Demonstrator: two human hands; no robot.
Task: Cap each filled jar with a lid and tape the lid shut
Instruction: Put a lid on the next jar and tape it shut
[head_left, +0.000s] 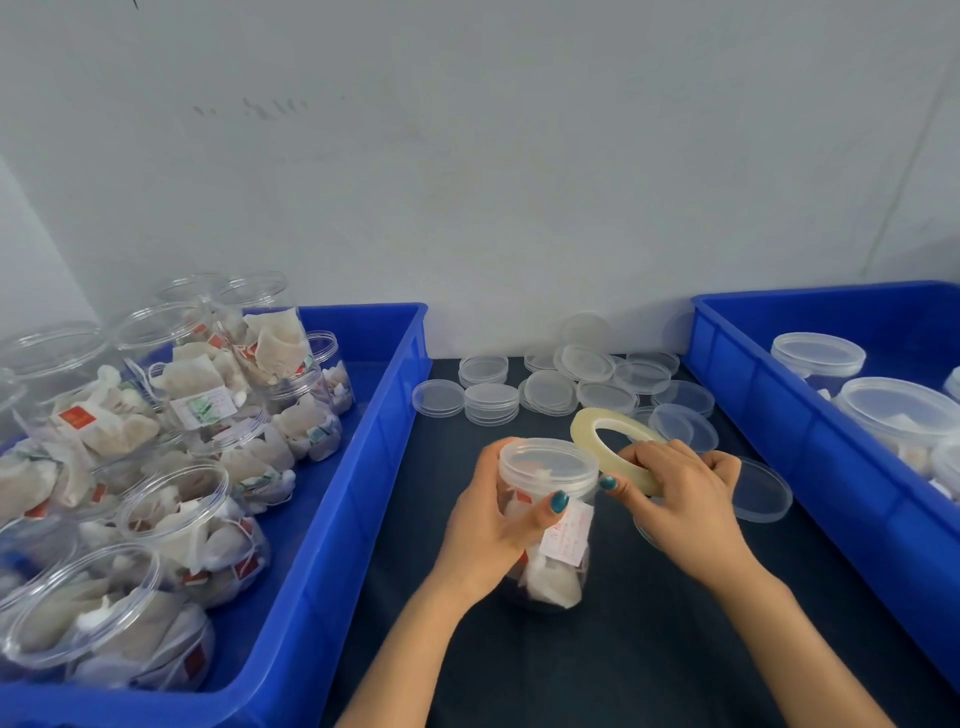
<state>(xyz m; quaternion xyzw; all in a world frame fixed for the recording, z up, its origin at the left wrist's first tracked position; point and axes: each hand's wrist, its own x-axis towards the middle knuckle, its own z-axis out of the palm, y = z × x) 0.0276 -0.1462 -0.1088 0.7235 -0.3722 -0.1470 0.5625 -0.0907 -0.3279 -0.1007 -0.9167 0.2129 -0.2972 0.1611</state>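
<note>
The jar (556, 566) is standing upright on the dark tabletop (623, 649), in the middle between the two bins. Its long axis is running vertically and its mouth is pointing up. A clear lid (548, 460) is sitting on top of it, and a pale paper label is facing forward and slightly right. Inside, white sachets with red tags are filling it.

The left bin (363, 493), a blue one, is holding a crowd of open jars (171, 504). They are packed with the same sachets and leaning every which way (none of those I can see is wearing a lid). The right bin (779, 415), also blue, is holding capped jars (818, 353). At the back of the tabletop, against the wall, loose lids (550, 389) are lying in low stacks and singly, and one more is lying flat just right of the right hand.

The left hand (488, 525) is gripping the jar near its top. Its fingers are curling round the far side and its thumb is pressing on the front, just under the lid's rim. The right hand (680, 499) is holding a tape roll (587, 423), with the fingers curled over the near part of the ring and the thumb underneath. The roll is tilting with its far edge raised, and its near edge is meeting the right side of the lid's rim. I cannot tell whether any tape is stuck down yet.
</note>
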